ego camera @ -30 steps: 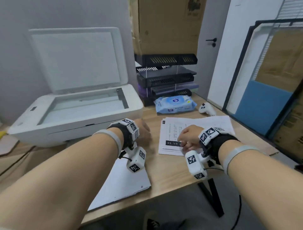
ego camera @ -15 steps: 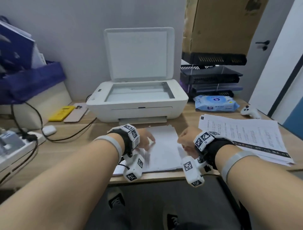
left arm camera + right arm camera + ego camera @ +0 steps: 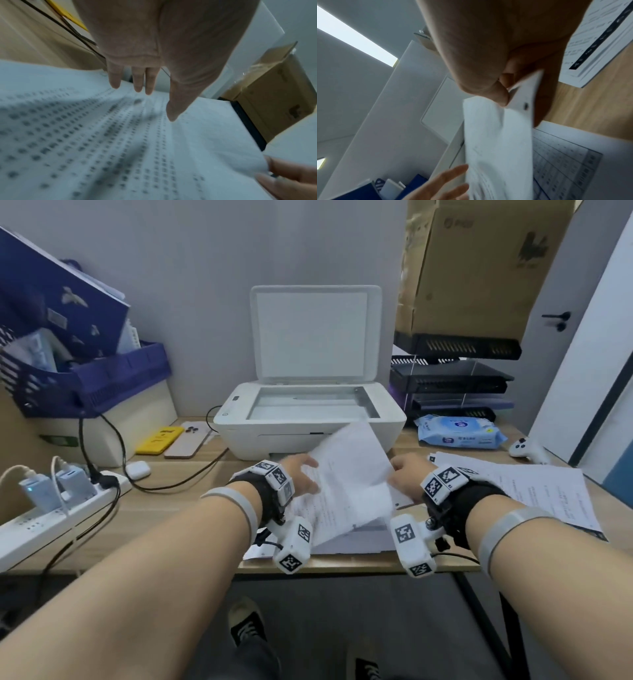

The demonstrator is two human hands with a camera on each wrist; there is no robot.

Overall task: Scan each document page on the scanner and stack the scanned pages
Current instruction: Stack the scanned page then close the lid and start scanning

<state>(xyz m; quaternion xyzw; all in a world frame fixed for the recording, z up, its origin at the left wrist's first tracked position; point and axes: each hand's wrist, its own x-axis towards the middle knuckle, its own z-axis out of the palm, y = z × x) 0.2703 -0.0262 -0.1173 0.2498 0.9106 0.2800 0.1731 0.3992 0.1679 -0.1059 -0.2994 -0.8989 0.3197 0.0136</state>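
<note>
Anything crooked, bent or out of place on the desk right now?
Only the page held by both hands looks off: it is tilted, and its corner is bent in the right hand pinch. The scanner lid is up, glass bare.

1. A wooden desk (image 3: 191, 501) is seen.
2. A scanner (image 3: 308, 422) is placed at the back.
3. Paper stacks lie at the front edge (image 3: 356, 539) and on the right (image 3: 548, 494).
4. Wipes (image 3: 459, 431), a controller (image 3: 527, 448), trays (image 3: 452, 385), two phones (image 3: 173, 440), an earbud case (image 3: 137, 469) and a power strip (image 3: 51, 508) are also laid there.
</note>
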